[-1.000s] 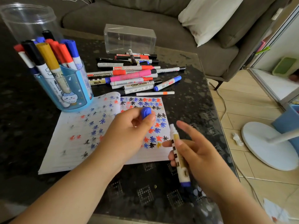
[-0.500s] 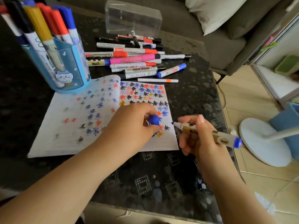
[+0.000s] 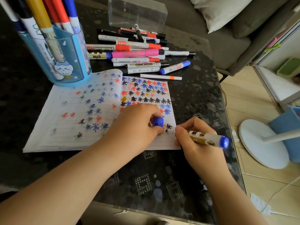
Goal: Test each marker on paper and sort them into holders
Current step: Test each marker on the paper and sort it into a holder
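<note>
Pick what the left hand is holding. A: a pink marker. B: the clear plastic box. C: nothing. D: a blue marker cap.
D: the left hand pinches a small blue marker cap over the white lined notebook page, beside the uncapped marker in the right hand.

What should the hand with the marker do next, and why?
Probably press the tip down and draw a small star. The right hand grips the uncapped marker with its tip at the lower right corner of the paper, beside the other test stars, and no fresh mark shows under it. The left hand holds the blue cap, ready for recapping afterwards.
</note>
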